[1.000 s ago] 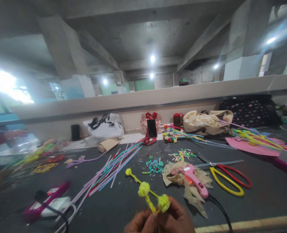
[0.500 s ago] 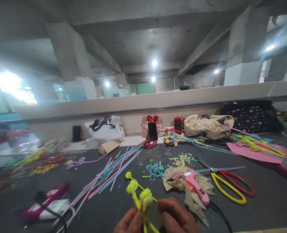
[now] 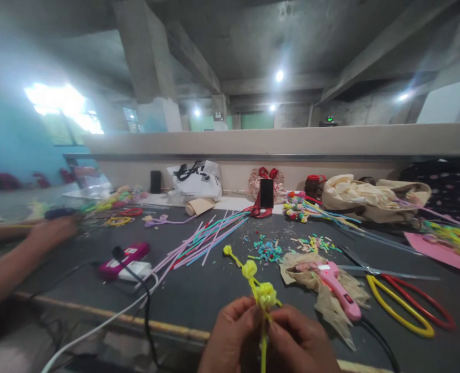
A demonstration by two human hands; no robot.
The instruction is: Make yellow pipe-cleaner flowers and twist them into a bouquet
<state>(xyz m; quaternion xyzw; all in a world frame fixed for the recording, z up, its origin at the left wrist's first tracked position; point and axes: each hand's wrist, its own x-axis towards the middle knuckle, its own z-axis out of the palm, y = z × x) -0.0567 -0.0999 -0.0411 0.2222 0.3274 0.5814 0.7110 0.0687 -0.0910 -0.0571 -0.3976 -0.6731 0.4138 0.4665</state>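
A yellow pipe-cleaner piece (image 3: 266, 294) with several fuzzy knots is held low at the centre, above the dark table's near edge. My left hand (image 3: 232, 334) pinches its stem just below the largest knot. From the other side, my right hand (image 3: 302, 339) grips the same stem with thumb and forefinger, close to the left fingertips. Two smaller knots reach up and away to the left. Beyond the hands, on the right, a pink glue gun (image 3: 339, 291) rests on crumpled tan paper (image 3: 292, 267).
Scissors (image 3: 399, 305) with yellow and red handles lie on the right. Pipe cleaners (image 3: 198, 243), cut bits (image 3: 267, 249) and a magenta power strip (image 3: 124, 260) are on the table (image 3: 198, 295). Another person's arm (image 3: 31, 254) reaches in at left.
The view has swung left and down. My hands have come together at the yellow stem; my right fingers were farther from the left ones before. More of the other person's arm now shows.
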